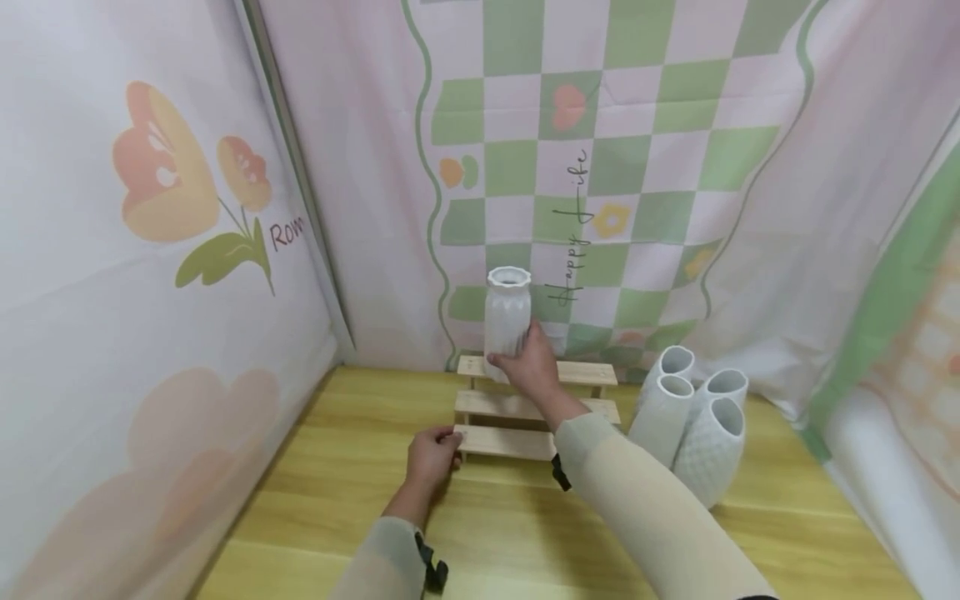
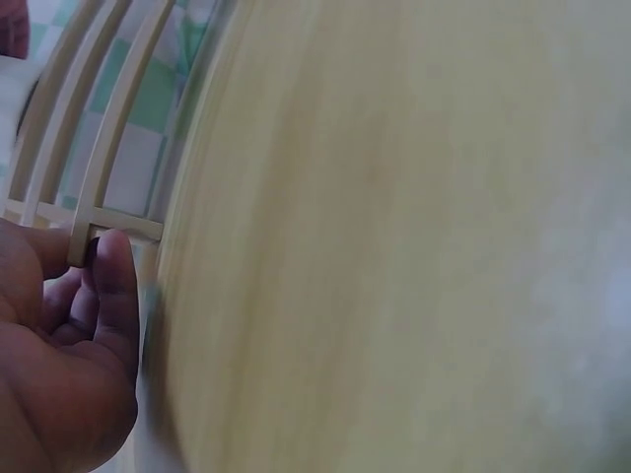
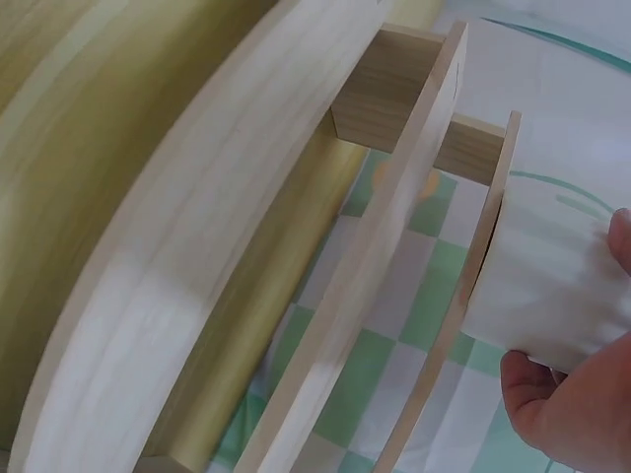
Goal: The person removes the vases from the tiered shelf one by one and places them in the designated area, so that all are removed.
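A white ribbed vase (image 1: 507, 312) with a scalloped rim stands upright at the left end of the top step of a small three-step wooden rack (image 1: 510, 442). My right hand (image 1: 534, 364) grips the vase low on its side, thumb in front. In the right wrist view the lower part of the vase (image 3: 542, 286) meets the top board, and my right fingers (image 3: 527, 389) curl against it. With thumb and fingers, my left hand (image 1: 432, 457) pinches the left end of the lowest board. The left wrist view shows that hand (image 2: 74, 335) around the board's end (image 2: 83, 236).
Several white vases (image 1: 708, 458) stand close together on the wooden table (image 1: 315, 500), right of the rack. A green-and-white checked cloth (image 1: 570, 167) hangs right behind the rack. Another printed cloth (image 1: 150, 333) forms a wall along the table's left edge.
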{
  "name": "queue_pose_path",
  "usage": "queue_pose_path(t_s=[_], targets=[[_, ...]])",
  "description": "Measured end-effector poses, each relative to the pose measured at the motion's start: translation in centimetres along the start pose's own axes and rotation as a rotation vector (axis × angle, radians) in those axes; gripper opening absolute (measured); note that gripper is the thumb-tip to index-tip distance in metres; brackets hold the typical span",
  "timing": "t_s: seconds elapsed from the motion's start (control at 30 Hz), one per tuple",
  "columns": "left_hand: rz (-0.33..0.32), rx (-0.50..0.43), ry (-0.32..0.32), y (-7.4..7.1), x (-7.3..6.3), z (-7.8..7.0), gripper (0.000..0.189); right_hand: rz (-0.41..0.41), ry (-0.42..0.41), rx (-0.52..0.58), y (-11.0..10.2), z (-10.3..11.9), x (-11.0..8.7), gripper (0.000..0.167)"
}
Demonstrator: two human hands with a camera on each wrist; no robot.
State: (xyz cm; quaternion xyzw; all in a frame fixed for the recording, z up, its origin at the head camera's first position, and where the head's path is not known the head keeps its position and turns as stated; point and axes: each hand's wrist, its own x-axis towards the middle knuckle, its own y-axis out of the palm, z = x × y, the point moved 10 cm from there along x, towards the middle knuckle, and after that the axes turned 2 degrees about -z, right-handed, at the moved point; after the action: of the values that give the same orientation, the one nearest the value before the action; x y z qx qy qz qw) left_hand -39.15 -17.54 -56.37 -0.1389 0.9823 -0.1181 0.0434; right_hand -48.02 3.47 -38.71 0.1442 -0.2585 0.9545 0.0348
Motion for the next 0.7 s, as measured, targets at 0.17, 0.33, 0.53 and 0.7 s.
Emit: queue_pose_path(t_s=[0.17,0.33,0.53,0.7], targets=[[-0.004,0.004,0.005,-0.1,0.0,-0.1,0.034,0.013,-0.018,0.015,-0.5,0.1,-1.1,0.095],[-0.010,-0.016,0.009,-0.2,0.0,0.0,0.035,0.005,-0.029,0.012,-1.1,0.3,-2.0,0.092],[-0.020,-0.041,-0.013,-0.1,0.2,0.3,0.034,0.015,-0.039,0.025,-1.6,0.3,-3.2,0.093],[-0.016,-0.031,-0.004,0.2,0.1,0.1,0.034,0.015,-0.021,0.016,-2.1,-0.3,-4.4,0.097]])
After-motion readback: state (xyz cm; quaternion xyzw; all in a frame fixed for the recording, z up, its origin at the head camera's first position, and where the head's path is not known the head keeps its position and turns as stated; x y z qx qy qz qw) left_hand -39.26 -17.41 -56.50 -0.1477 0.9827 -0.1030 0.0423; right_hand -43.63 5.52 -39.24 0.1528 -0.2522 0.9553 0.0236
